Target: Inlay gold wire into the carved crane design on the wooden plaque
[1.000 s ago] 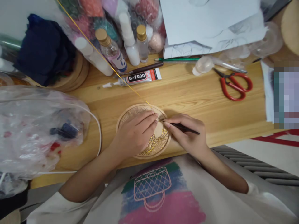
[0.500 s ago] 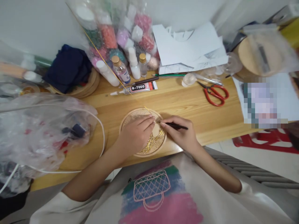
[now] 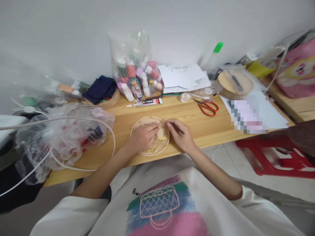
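Over there the left hand (image 3: 143,136) lies flat, fingers together, across the round wooden disc (image 3: 161,131) near the front edge of the table (image 3: 123,122); the right hand (image 3: 183,139) pinches a slim dark tool (image 3: 181,131) by its right rim, with red-handled scissors (image 3: 208,107) farther right

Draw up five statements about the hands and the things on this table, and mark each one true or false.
1. The left hand rests on the round wooden disc. True.
2. The right hand holds the scissors. False: it holds a thin dark tool, and the scissors lie on the table.
3. The B-7000 tube lies between the disc and the small bottles. True.
4. The dark blue cloth lies on the papers. False: it lies at the left, on round wood.
5. The scissors have red handles. True.
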The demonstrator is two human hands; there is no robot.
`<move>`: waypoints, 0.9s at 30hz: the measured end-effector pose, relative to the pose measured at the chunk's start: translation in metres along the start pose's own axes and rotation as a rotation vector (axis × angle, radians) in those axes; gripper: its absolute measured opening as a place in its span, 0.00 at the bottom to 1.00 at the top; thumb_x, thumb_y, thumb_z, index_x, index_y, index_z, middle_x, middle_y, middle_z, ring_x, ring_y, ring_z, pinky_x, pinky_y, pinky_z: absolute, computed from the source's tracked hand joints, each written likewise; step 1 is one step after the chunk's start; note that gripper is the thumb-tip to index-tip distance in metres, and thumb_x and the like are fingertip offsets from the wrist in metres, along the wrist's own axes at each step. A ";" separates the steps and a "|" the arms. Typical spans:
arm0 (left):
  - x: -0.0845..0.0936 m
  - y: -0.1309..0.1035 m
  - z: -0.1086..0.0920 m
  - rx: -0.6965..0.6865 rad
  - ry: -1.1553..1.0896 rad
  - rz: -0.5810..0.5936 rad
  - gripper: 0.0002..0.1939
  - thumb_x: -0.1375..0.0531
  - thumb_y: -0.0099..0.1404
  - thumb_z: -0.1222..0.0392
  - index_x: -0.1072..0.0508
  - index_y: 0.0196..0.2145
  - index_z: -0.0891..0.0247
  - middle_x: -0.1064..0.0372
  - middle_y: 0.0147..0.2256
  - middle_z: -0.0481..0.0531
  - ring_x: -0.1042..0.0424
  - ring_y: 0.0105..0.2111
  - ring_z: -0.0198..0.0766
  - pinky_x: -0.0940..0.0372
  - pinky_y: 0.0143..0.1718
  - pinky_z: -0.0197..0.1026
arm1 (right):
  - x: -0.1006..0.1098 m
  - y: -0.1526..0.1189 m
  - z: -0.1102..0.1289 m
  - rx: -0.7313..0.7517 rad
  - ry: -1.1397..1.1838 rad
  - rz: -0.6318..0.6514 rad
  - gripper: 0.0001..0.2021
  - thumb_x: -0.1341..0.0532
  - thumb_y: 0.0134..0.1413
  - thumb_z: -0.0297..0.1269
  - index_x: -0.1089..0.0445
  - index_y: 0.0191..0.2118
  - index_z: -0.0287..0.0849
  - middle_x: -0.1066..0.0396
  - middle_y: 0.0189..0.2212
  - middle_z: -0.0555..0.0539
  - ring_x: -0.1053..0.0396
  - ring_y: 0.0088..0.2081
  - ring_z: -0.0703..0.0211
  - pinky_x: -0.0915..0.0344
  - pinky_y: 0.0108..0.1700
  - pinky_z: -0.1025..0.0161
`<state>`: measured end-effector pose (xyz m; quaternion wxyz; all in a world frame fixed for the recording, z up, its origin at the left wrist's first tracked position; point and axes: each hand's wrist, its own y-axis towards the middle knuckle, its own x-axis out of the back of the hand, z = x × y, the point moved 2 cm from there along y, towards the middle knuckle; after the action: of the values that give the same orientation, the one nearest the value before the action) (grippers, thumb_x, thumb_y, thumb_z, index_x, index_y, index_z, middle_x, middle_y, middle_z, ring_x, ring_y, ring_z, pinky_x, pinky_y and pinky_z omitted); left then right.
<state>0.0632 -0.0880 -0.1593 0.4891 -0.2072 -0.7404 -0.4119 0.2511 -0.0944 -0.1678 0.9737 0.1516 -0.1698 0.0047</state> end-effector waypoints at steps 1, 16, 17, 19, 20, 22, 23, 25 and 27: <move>0.001 0.000 -0.001 0.005 0.003 -0.006 0.17 0.49 0.66 0.70 0.24 0.47 0.69 0.25 0.49 0.62 0.26 0.51 0.43 0.28 0.52 0.49 | -0.001 -0.003 0.003 0.031 -0.038 0.015 0.09 0.42 0.61 0.40 0.27 0.39 0.44 0.22 0.36 0.45 0.25 0.39 0.57 0.29 0.44 0.59; -0.001 -0.028 -0.030 -0.056 0.016 0.003 0.19 0.51 0.66 0.69 0.24 0.49 0.65 0.26 0.52 0.56 0.27 0.52 0.40 0.31 0.55 0.43 | 0.014 -0.030 0.021 0.159 -0.242 0.149 0.12 0.48 0.63 0.35 0.28 0.44 0.45 0.22 0.40 0.42 0.24 0.42 0.51 0.29 0.45 0.55; -0.001 -0.029 -0.031 -0.056 0.017 0.003 0.19 0.51 0.66 0.68 0.25 0.49 0.65 0.26 0.52 0.57 0.27 0.52 0.40 0.31 0.55 0.44 | 0.013 -0.018 0.021 0.143 -0.231 0.177 0.11 0.48 0.63 0.36 0.28 0.42 0.45 0.22 0.39 0.42 0.25 0.41 0.52 0.30 0.44 0.55; -0.001 -0.029 -0.032 -0.050 0.020 0.000 0.19 0.51 0.66 0.68 0.25 0.49 0.66 0.26 0.51 0.57 0.27 0.52 0.41 0.30 0.54 0.45 | 0.003 0.011 0.020 0.115 -0.197 0.237 0.08 0.45 0.62 0.36 0.28 0.40 0.44 0.24 0.36 0.44 0.26 0.39 0.54 0.31 0.44 0.56; -0.001 -0.029 -0.032 -0.049 0.023 -0.003 0.19 0.51 0.66 0.68 0.25 0.49 0.66 0.25 0.51 0.58 0.27 0.52 0.41 0.30 0.54 0.45 | -0.005 0.026 0.017 0.098 -0.173 0.269 0.07 0.43 0.61 0.35 0.28 0.40 0.43 0.24 0.36 0.45 0.27 0.39 0.55 0.31 0.45 0.55; -0.001 -0.027 -0.034 -0.048 0.035 -0.012 0.19 0.51 0.66 0.68 0.25 0.49 0.67 0.25 0.49 0.57 0.27 0.52 0.41 0.30 0.54 0.44 | -0.026 0.056 0.010 0.051 -0.113 0.336 0.07 0.39 0.60 0.37 0.29 0.41 0.41 0.26 0.37 0.46 0.28 0.39 0.56 0.30 0.46 0.54; -0.001 -0.027 -0.035 -0.051 0.045 -0.017 0.19 0.51 0.66 0.68 0.25 0.48 0.67 0.24 0.49 0.57 0.27 0.52 0.40 0.31 0.54 0.43 | -0.039 0.068 0.006 0.023 -0.078 0.368 0.11 0.39 0.61 0.40 0.30 0.46 0.39 0.27 0.42 0.45 0.28 0.42 0.56 0.29 0.47 0.53; -0.001 -0.026 -0.037 -0.056 0.072 -0.031 0.18 0.50 0.65 0.68 0.24 0.47 0.67 0.24 0.48 0.56 0.26 0.51 0.39 0.30 0.54 0.42 | -0.064 0.085 0.000 -0.027 -0.005 0.432 0.18 0.40 0.62 0.43 0.34 0.54 0.40 0.32 0.52 0.42 0.30 0.49 0.54 0.29 0.49 0.50; -0.002 -0.026 -0.038 -0.061 0.107 -0.051 0.18 0.50 0.65 0.69 0.24 0.46 0.67 0.23 0.47 0.56 0.26 0.52 0.39 0.30 0.54 0.41 | -0.083 0.094 -0.004 -0.064 0.057 0.476 0.19 0.40 0.62 0.43 0.34 0.55 0.40 0.32 0.52 0.42 0.30 0.49 0.53 0.29 0.49 0.50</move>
<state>0.0668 -0.1336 -0.1642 0.5108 -0.1808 -0.7052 -0.4572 0.1688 -0.0002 -0.1717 0.9539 0.0762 -0.1733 0.2330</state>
